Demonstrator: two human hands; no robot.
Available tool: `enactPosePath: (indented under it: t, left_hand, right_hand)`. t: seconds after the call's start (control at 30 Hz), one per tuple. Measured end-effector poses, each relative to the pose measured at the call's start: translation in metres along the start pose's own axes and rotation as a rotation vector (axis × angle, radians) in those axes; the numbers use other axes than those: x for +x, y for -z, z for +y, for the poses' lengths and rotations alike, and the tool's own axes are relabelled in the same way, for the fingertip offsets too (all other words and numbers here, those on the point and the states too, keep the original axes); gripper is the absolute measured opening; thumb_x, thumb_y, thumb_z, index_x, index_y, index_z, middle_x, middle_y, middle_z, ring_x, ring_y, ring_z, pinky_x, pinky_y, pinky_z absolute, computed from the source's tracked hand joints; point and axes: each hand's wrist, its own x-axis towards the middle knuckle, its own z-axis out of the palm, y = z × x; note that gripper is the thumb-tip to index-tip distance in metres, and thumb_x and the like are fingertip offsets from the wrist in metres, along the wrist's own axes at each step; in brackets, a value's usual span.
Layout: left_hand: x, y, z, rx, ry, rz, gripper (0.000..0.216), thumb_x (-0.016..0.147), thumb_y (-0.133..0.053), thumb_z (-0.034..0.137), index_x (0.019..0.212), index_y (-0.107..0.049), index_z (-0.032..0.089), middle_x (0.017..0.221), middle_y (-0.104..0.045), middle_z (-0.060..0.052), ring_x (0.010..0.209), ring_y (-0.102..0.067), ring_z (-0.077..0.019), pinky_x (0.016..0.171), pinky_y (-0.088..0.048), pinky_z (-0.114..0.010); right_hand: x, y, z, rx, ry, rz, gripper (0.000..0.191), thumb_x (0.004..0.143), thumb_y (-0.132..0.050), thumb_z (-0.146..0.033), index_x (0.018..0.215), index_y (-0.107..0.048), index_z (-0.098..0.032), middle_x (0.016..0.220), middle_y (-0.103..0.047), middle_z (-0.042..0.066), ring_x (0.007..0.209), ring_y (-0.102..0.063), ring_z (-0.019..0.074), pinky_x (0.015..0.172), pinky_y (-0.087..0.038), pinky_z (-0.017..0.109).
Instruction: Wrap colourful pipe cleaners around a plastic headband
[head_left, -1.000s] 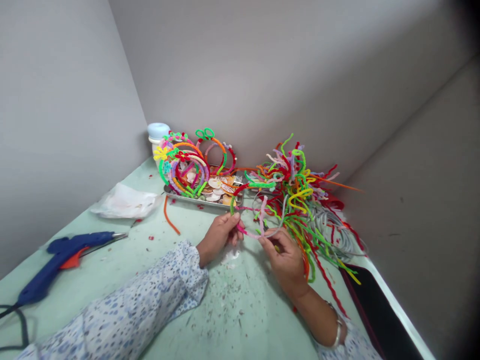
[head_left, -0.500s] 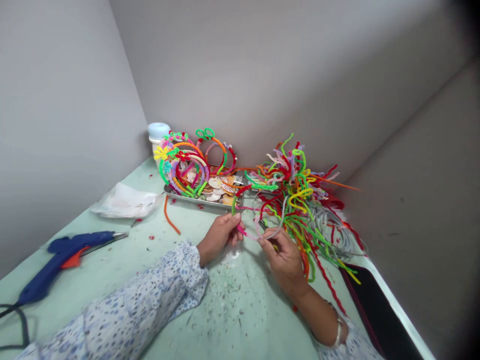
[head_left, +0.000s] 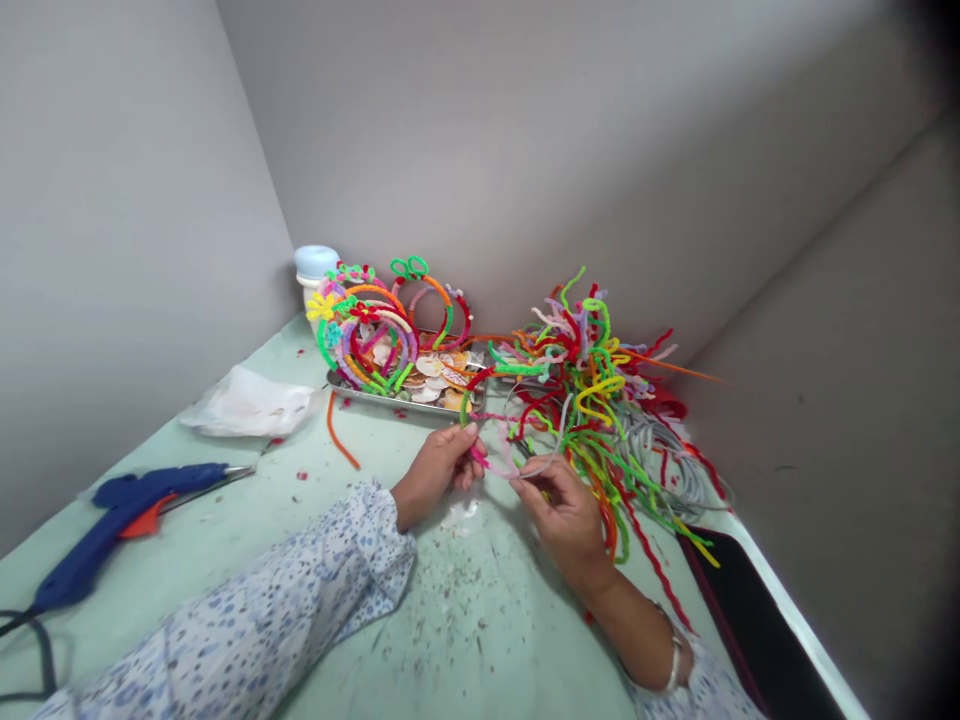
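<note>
My left hand (head_left: 437, 470) pinches one end of a headband partly wrapped in pink pipe cleaner (head_left: 501, 463). My right hand (head_left: 564, 512) is closed on the other side of the same headband, fingers pressed on the pale pink strand. Both hands rest low over the pale green table (head_left: 225, 520), just in front of a big heap of loose pipe cleaners (head_left: 592, 380) in red, green, yellow and orange. The grey bare part of the band curves up between my hands and the heap.
A metal tray (head_left: 397, 398) holds finished colourful headbands (head_left: 367, 325) and paper shapes. A white jar (head_left: 315, 270) stands behind it. A blue glue gun (head_left: 112, 520) lies at the left, a plastic bag (head_left: 251, 400) beyond it. Grey bare bands (head_left: 667, 455) and a dark panel (head_left: 750, 620) lie at the right.
The pink strand that stood up between my hands now lies lower along the band. My right hand has shifted slightly up and left; the left hand stays put.
</note>
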Motion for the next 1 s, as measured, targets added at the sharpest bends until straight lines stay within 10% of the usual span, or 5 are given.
enactPosePath:
  t: [1.0]
  left_hand:
    - [-0.0006, -0.0015, 0.0036, 0.047, 0.037, 0.002, 0.039, 0.079, -0.049, 0.052, 0.072, -0.052, 0.014, 0.048, -0.055, 0.001, 0.032, -0.042, -0.0055, 0.034, -0.024, -0.017]
  right_hand:
    - [-0.0018, -0.0011, -0.0017, 0.000, -0.031, -0.034, 0.003, 0.082, -0.054, -0.024, 0.084, -0.054, -0.021, 0.081, -0.053, 0.001, 0.075, -0.052, 0.0145, 0.069, -0.043, 0.027]
